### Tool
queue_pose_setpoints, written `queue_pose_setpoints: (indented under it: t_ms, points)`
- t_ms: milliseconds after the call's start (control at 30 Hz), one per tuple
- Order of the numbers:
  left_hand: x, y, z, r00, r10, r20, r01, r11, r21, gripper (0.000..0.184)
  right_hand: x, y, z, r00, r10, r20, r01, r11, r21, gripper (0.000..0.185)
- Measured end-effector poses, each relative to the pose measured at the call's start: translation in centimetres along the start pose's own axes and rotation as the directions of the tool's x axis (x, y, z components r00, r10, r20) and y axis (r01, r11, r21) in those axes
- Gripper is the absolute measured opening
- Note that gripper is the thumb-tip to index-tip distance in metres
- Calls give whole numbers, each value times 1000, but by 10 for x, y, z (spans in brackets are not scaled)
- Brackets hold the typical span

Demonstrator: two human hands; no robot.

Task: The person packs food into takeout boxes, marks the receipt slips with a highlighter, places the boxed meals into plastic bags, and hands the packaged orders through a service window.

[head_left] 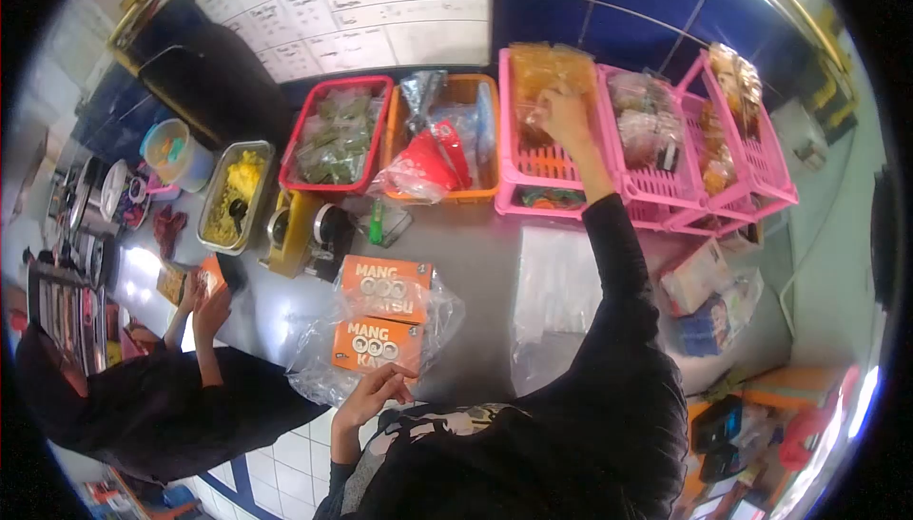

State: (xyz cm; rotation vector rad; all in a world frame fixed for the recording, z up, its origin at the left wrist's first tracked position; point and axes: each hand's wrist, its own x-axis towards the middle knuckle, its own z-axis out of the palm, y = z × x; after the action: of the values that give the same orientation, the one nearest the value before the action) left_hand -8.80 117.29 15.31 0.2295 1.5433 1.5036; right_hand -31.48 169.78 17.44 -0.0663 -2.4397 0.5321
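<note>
My right hand [565, 119] reaches into a pink basket [508, 140], its fingers bent down onto clear sachets of orange-brown sauce [552, 68]. The fingertips are partly hidden among the sachets and look closed on one. Close to my body, my left hand [380, 393] holds nothing visible, fingers loosely bent and apart, beside the lower of two orange printed boxes [378, 343]. Both boxes, the other box [385, 287] lying behind, are in a clear plastic bag [439, 316] on the metal counter.
Other pink baskets [656, 187] with sachets stand right. A red basket [290, 163] and an orange basket [493, 159] line the back. Tape dispensers [297, 230] and flat plastic bags [552, 292] lie on the counter. At left, a co-worker's hands [204, 311] hold an orange box.
</note>
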Motion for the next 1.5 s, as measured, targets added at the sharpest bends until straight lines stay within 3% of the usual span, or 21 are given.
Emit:
queue_pose_setpoints:
  t_ms: [33,67,167,267,400,600,667,700,767,833,900,933,1000,1067,1100,1167,1233,1300,1367,1433,1500]
  points:
    - [-7,-6,-1,999,-9,-41,9,1000,-8,33,0,-8,2,990,-109,-87,79,954,-288,18]
    - [-13,-11,-2,997,-20,-81,19,1000,-19,34,4,-11,-2,998,38,48,-30,987,-156,19]
    - [-35,-21,-5,984,-54,-171,48,998,-39,36,7,2,1,982,133,136,-126,990,-58,20]
    - [-48,-33,-10,978,-41,-204,32,998,-45,34,1,13,4,1000,-13,16,16,980,-198,20]
    - [-68,-39,-16,961,-59,-270,68,997,21,30,1,4,-4,984,159,85,-151,984,-94,18]
    - [-115,-58,-27,935,1,-353,6,1000,18,26,-22,-59,-28,961,-171,-216,138,977,-161,17]
    - [-129,-67,-38,854,230,-466,-236,971,47,22,-38,-130,-54,959,-184,-214,168,981,-93,15]
    - [-132,-64,-47,854,234,-464,-242,969,44,22,-48,-161,-66,958,-189,-214,171,980,-99,15]
    - [-128,-45,-74,807,359,-469,-232,923,307,18,-73,-221,-84,961,-143,-238,131,989,-66,10]
    - [-97,8,-88,672,645,-363,-378,721,582,18,-104,-270,-89,957,-100,-271,138,982,129,8]
    - [-23,39,-103,476,837,-271,-575,530,623,17,-141,-307,-91,987,10,-159,45,940,338,7]
    - [11,61,-104,479,837,-265,-500,509,701,19,-162,-325,-92,995,79,-55,-47,899,436,8]
    - [118,63,-123,343,931,-125,-423,271,865,27,-205,-344,-83,998,53,-17,-40,897,440,9]
    - [192,65,-119,408,860,-308,54,313,948,30,-244,-375,-88,990,109,88,-136,898,419,12]
    - [208,68,-119,391,870,-301,38,312,949,30,-266,-375,-82,982,120,144,-173,874,454,14]
    - [227,69,-120,650,607,-457,351,295,889,22,-302,-384,-77,974,122,190,-195,878,437,16]
    - [235,62,-124,616,632,-470,347,318,882,26,-321,-401,-84,955,121,272,-220,902,371,18]
    - [232,59,-133,433,760,-485,181,454,873,24,-339,-416,-85,936,101,338,-225,909,351,19]
    - [200,69,-136,375,764,-525,144,511,847,20,-351,-437,-80,912,40,409,-199,914,355,21]
    - [98,72,-132,202,926,-320,-286,368,885,22,-358,-465,-72,835,-29,550,-241,879,412,22]
    - [-23,50,-121,199,918,-343,-577,393,716,21,-363,-507,-54,759,-70,647,-325,820,470,21]
